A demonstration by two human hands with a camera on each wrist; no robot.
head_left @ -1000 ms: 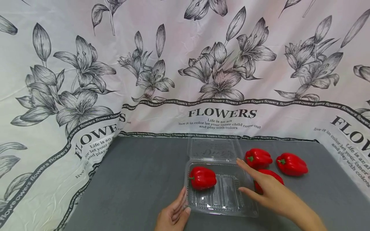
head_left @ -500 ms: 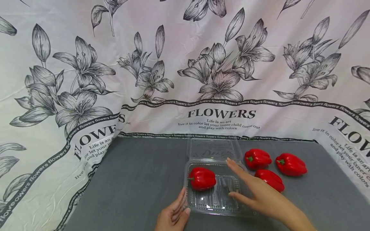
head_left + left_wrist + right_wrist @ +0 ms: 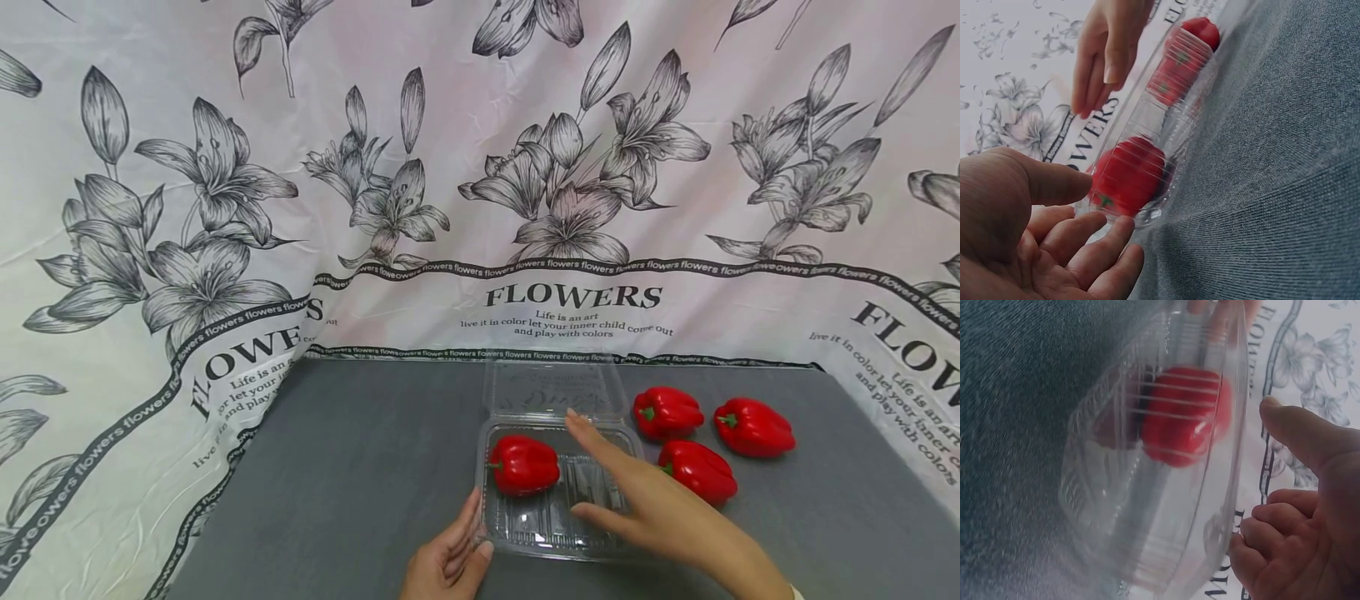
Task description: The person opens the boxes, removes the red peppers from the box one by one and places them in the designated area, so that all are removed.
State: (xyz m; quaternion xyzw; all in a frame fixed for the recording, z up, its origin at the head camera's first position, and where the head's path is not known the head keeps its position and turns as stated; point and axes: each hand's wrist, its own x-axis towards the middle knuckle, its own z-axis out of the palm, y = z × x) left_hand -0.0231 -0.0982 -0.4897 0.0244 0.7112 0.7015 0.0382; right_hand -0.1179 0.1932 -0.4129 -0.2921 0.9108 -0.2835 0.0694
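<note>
A clear plastic clamshell container (image 3: 540, 527) lies with its lid (image 3: 551, 390) folded back. One red bell pepper (image 3: 525, 465) with a green stem sits in its left part. My left hand (image 3: 450, 554) holds the container's left front corner, thumb near the rim and fingers along the wall. My right hand (image 3: 637, 504) hovers over the container's right part, thumb and fingers spread apart with nothing between them. Beyond it, to the right, lie three more red peppers: one beside the hand (image 3: 699, 473), one behind (image 3: 667, 412) and one farther right (image 3: 753, 427).
The grey cloth-covered table (image 3: 360, 467) extends to both sides of the container. Behind it hangs a white curtain (image 3: 420, 308) with grey flower prints and lettering, and its left part hangs along the table's left side.
My right hand has moved left from the nearest loose pepper to over the container, uncovering that pepper. The left hand, the container and the peppers stay in place.
</note>
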